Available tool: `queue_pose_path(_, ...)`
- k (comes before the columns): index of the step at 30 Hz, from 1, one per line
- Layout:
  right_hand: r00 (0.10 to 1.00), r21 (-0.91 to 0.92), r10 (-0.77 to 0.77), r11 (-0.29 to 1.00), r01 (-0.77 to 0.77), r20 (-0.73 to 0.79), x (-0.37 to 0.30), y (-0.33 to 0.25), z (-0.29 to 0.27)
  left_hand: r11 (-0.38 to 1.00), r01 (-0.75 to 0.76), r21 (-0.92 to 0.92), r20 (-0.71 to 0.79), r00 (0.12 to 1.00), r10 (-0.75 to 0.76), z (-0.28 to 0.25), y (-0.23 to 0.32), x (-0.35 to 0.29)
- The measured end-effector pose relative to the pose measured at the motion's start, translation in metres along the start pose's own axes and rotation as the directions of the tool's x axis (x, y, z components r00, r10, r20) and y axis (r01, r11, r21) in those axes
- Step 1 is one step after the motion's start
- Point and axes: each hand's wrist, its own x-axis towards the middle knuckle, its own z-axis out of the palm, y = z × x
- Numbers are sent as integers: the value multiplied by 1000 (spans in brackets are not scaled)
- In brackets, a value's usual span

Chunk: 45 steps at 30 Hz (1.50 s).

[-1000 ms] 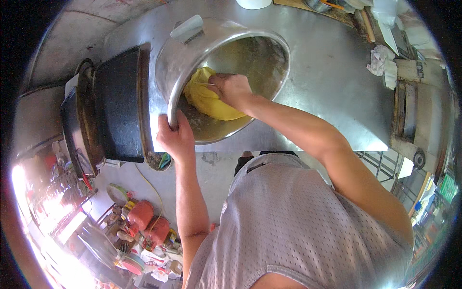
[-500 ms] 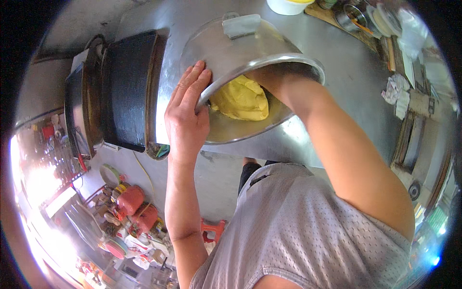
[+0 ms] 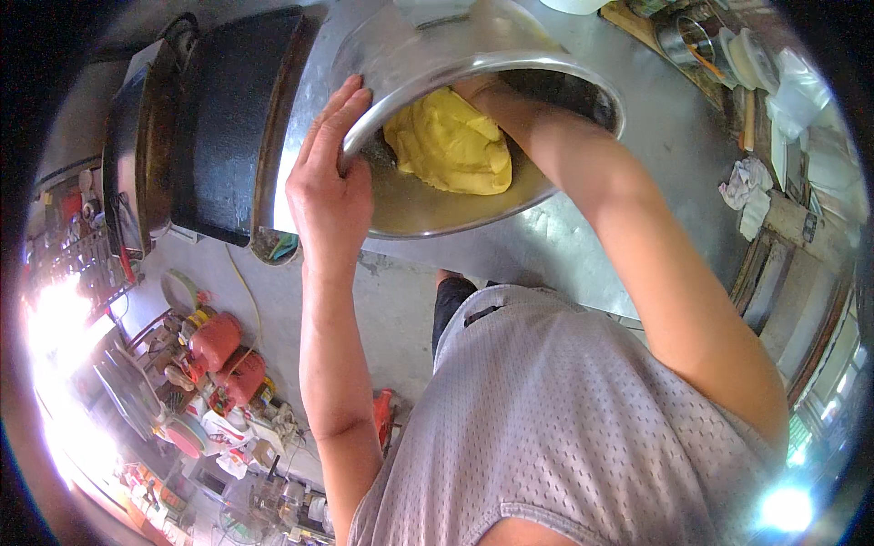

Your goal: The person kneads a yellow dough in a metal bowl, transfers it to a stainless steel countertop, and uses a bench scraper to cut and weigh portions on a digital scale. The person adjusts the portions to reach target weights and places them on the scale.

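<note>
A large metal bowl (image 3: 555, 196) is tipped on its side, its mouth toward me. Inside lies a lump of yellow dough (image 3: 451, 146), with folds on its surface. My left hand (image 3: 332, 173) grips the bowl's left rim, fingers along the outer wall and thumb at the edge. Deep in the bowl, my right hand (image 3: 496, 100) reaches in from the right and meets the far side of the dough. Its fingers are hidden behind the dough and in shadow, so their grip does not show.
The bowl rests on a metal table (image 3: 674, 218). Dark baking trays (image 3: 238, 127) stand to the left. At the far right are a metal pot (image 3: 678, 41), stacked lids and a crumpled cloth (image 3: 748, 193). Red containers (image 3: 217, 341) and clutter lie on the floor at lower left.
The whole view has shifted, so the bowl and trays sit higher in the picture. The dough shows a little more toward the bowl's mouth. My left hand keeps its hold on the rim.
</note>
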Motion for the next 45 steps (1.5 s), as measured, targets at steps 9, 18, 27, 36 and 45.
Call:
queue_pose_path(9, 994, 20, -42, 999, 40, 102, 3, -1, -7, 990, -143, 12, 27, 989, 143, 5, 13, 11)
queue_pose_path(18, 997, 32, -14, 999, 12, 78, 2, -8, -4, 904, -428, -15, 330, 851, 409, 44, 61, 33)
queue_pose_path(27, 973, 467, 112, 862, -196, 201, -107, -4, -62, 855, -480, 196, 419, 830, 369, 163, 153, 6)
queue_pose_path(36, 835, 792, 341, 299, -532, 432, -282, 49, -143, 858, -463, 224, 486, 816, 313, 175, 162, 13)
queue_pose_path(45, 829, 754, 497, 640, -150, -257, -184, 19, -76, 863, -461, 206, 527, 796, 299, 177, 177, 20)
